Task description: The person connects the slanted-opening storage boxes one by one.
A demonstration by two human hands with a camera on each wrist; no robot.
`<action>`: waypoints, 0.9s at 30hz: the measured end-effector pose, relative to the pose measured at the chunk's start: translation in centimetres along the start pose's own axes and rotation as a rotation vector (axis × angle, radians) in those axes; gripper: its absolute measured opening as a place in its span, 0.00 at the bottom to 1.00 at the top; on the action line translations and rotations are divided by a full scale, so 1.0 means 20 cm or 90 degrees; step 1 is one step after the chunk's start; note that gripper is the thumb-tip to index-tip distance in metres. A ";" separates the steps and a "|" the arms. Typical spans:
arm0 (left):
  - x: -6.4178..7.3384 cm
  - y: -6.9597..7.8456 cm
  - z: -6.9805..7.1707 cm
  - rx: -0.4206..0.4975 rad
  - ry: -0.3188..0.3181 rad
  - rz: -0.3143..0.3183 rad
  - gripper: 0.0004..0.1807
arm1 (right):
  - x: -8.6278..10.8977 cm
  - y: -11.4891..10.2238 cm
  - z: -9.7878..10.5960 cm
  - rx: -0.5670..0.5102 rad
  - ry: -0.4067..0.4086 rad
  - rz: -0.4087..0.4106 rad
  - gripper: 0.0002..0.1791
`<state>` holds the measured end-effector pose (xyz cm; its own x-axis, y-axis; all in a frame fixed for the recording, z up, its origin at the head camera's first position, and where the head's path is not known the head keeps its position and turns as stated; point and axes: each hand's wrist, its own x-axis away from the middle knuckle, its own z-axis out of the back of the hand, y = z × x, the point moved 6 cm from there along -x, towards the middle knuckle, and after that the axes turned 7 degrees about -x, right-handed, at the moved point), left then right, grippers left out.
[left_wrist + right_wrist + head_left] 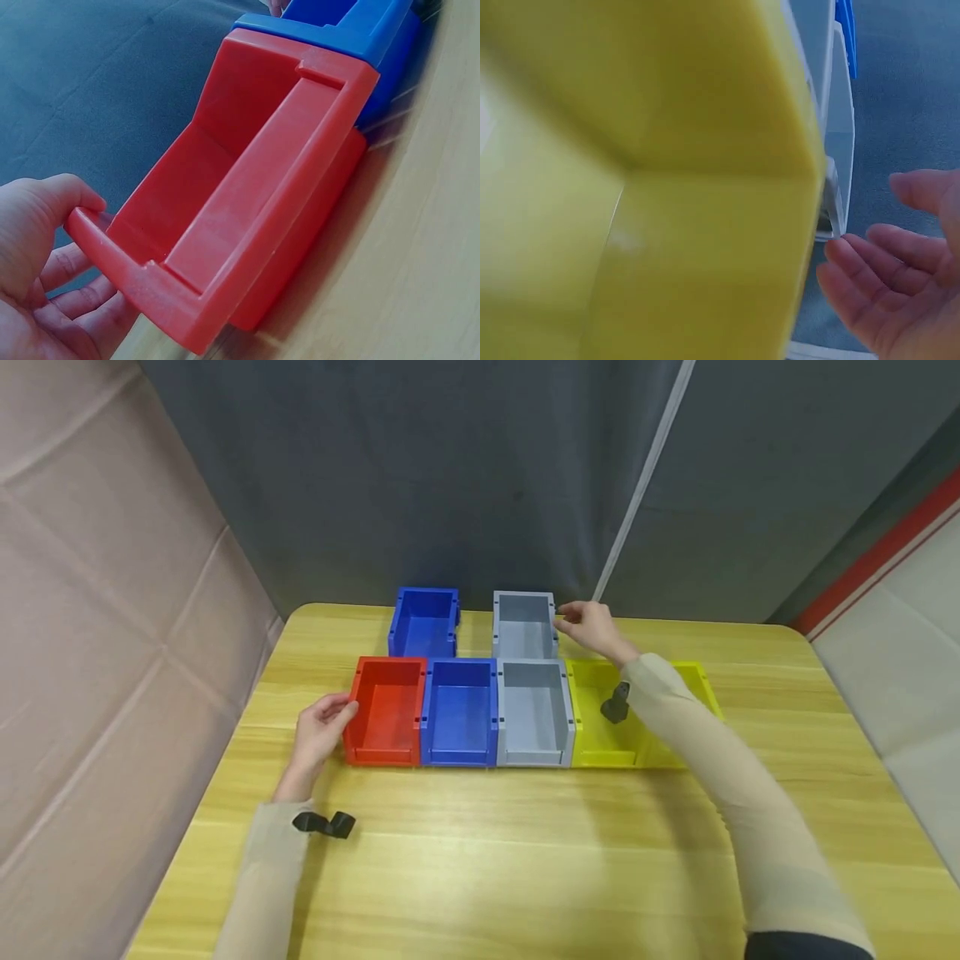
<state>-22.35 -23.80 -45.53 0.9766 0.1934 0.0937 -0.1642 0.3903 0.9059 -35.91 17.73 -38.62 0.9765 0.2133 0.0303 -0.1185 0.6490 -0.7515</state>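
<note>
Right now, the fingers of the left hand are clamping the left wall of the red bin, thumb at the rim, fingertips on the outer side. The right hand, behind and well right of that bin, is holding its thumb and fingers apart beside the rear gray bin; whether they're touching it, I can't tell. The rear gray bin is sitting behind the red bin, off to its right. The front blue bin is butting against the red bin's right side; the front gray bin and yellow bins are lining up farther right along the counter. For clean work, the left should be pinching lightly, not twisting the red bin askew, the right pressing low and evenly.
</note>
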 end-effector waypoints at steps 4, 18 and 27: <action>0.00 0.00 0.00 -0.001 0.003 0.001 0.21 | -0.04 0.02 -0.04 -0.020 -0.009 -0.060 0.24; -0.01 -0.01 0.00 -0.001 0.011 0.000 0.20 | -0.12 0.03 -0.09 -0.069 -0.007 -0.129 0.29; -0.01 0.00 -0.01 -0.010 0.017 -0.001 0.20 | -0.16 0.08 -0.08 -0.128 -0.005 -0.166 0.29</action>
<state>-22.56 -23.74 -45.66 0.9730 0.2161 0.0812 -0.1650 0.4047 0.8994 -38.90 16.89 -40.93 0.9677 0.0647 0.2435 0.1743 0.5257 -0.8326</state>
